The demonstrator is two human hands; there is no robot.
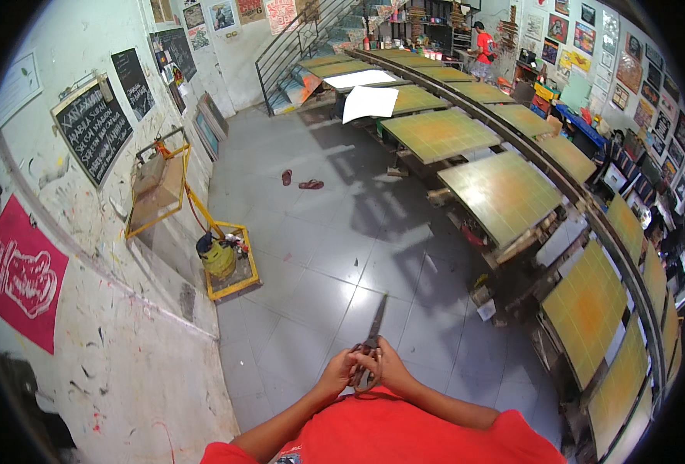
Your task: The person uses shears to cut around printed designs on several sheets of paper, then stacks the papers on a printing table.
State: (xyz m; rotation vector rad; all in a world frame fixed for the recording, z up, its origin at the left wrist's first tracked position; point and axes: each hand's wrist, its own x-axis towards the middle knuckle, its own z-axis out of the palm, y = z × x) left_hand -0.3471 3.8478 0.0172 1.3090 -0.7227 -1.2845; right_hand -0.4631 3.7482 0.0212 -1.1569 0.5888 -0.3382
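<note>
Large framed black rectangular board [93,130]: several lines of white hand-lettered capitals, left of and beyond the hands [337,373].
Narrow black rectangular board [133,83]: white writing, too small to read, farther off on that side.
Crimson rectangular sheet [51,271]: white lettering beside a white drawing, well left.
Coloured rectangular wall posters [583,37]: far right, print illegible.

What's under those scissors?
Grey tiled floor shows beneath the blades of the scissors. Around the handles, the left hand, right hand and red shirt cover much of what's below.
</note>
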